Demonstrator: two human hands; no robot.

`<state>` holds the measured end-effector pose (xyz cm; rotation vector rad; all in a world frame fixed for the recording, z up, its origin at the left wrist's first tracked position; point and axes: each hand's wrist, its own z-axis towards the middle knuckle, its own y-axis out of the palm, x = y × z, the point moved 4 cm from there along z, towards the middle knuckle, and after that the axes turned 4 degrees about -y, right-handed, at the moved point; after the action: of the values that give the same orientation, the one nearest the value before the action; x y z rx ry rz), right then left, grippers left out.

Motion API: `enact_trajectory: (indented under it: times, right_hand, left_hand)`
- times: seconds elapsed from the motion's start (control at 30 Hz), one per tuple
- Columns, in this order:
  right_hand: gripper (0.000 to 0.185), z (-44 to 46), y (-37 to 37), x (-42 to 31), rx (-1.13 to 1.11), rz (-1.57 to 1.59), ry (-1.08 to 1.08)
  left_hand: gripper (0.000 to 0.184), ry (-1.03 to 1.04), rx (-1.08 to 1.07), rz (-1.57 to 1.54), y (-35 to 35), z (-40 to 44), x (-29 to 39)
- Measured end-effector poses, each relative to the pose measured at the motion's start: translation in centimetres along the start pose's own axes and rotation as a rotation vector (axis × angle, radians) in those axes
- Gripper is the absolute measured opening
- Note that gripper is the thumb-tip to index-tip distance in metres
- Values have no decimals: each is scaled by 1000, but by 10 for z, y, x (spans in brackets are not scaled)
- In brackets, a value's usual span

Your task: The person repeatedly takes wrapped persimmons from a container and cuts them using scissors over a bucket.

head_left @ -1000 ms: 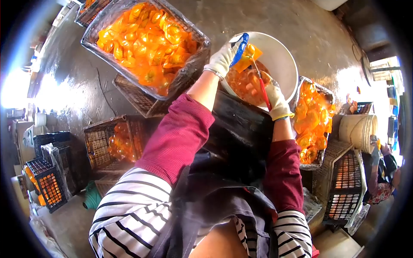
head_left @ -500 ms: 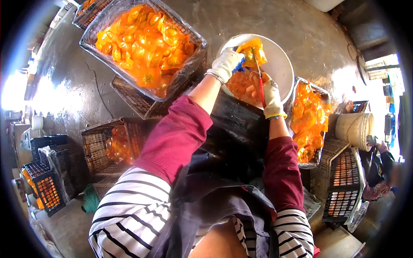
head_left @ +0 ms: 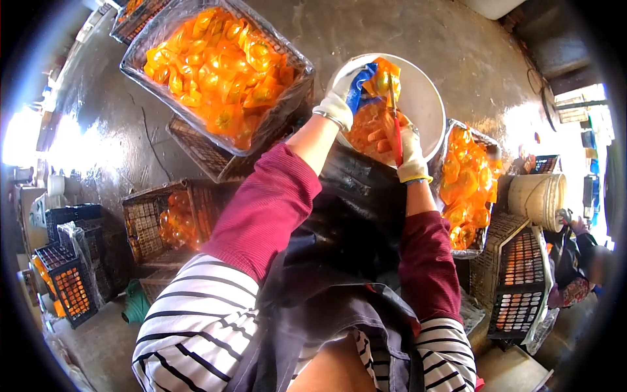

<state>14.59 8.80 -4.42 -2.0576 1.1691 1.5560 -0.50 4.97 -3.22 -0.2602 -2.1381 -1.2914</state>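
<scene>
My left hand (head_left: 339, 104), in a white glove with blue on the fingers, grips an orange plastic packet (head_left: 385, 73) over a white bucket (head_left: 428, 98). My right hand (head_left: 413, 153), in a white glove with its fingertips showing, is closed around a red-handled cutting tool (head_left: 398, 140). Its narrow dark blade points up and lies against the packet; I cannot tell whether it is a knife or scissors. Orange-pink pieces (head_left: 366, 134) lie in the bucket below both hands.
A plastic-lined crate (head_left: 307, 62) heaped with orange packets (head_left: 219, 65) stands front left, on another crate. More orange packets (head_left: 465, 179) fill a crate right of the bucket. A crate on its side (head_left: 140, 228), a pale bucket (head_left: 539, 199) and a person (head_left: 575, 261) are farther out.
My left hand has shifted slightly left and turned, so more of the blue fingers shows. The packet now stands more upright along the blade. My right hand has barely moved.
</scene>
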Motion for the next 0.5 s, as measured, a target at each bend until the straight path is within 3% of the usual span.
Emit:
enact_trajectory:
  times: [0.03, 0.07, 0.17, 0.27, 0.33, 0.37, 0.5]
  right_hand:
    - [27, 1, 3, 0, 25, 21, -32]
    - [27, 1, 3, 0, 49, 42, -63]
    - [29, 0, 2, 1, -116, 16, 145]
    - [31, -9, 3, -15, -65, -234, 47]
    - [32, 0, -10, -8, -63, -197, -21]
    - [33, 2, -13, -7, -61, -179, -55]
    - [33, 2, -18, -7, -15, -227, -64]
  left_hand:
    - [36, -129, -65, 14, 11, -4, -4]
    - [38, -122, -191, -14, 7, 7, -15]
    - [38, -68, -41, 167, 7, 9, -17]
    - [37, 64, 10, 405, 3, 11, -11]
    - [36, 151, 46, 619, -5, 21, -10]
    - [51, 171, 20, 643, -13, 33, -16]
    - [42, 125, 148, 906, -24, 41, -22]
